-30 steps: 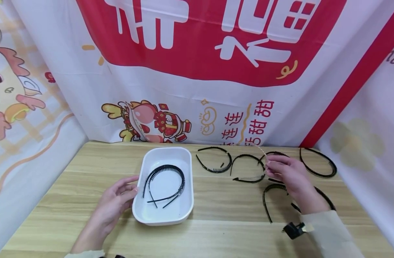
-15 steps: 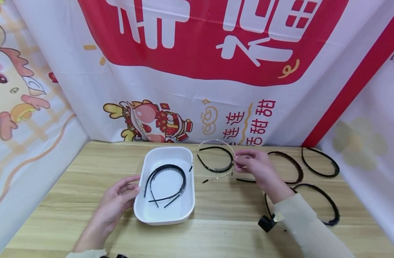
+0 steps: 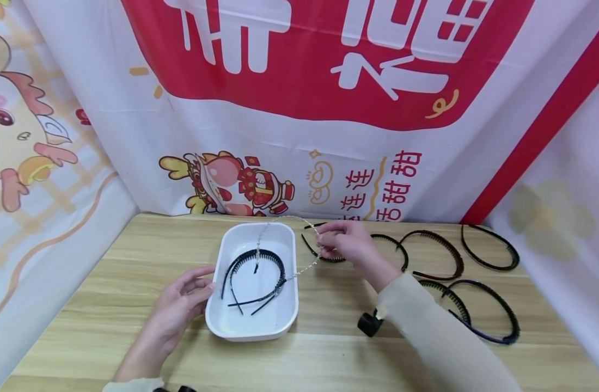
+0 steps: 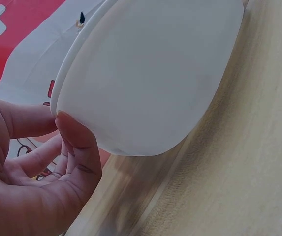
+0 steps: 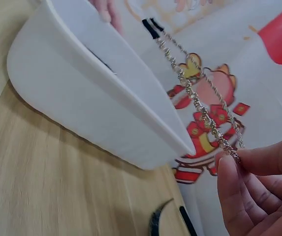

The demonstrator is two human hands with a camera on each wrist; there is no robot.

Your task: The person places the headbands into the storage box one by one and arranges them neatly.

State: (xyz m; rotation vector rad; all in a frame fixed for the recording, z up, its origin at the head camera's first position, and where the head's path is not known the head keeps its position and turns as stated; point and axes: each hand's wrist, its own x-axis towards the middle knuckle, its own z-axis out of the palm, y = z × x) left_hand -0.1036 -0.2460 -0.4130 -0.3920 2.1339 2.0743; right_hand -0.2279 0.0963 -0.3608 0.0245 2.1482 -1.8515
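Observation:
In the head view my right hand is over the white plastic tub's right rim, pinching a thin, beaded metallic headband between thumb and forefinger. The headband has black tips; one end hangs over the tub's inside. My left hand is at the left side of the white tub, its thumb and forefinger gripping the rim, as the left wrist view shows. Inside the tub lie black toothed headbands, overlapping, their ends crossed toward the front.
Several headbands lie on the wooden table to the right: a dark brown one, a black one at the far corner, and overlapping ones nearer. Another black headband is partly behind my right hand. Printed cloth hangs behind the table.
My right hand has carried the beaded headband leftward from the headbands on the right to above the tub. My left hand has stayed at the tub's left side.

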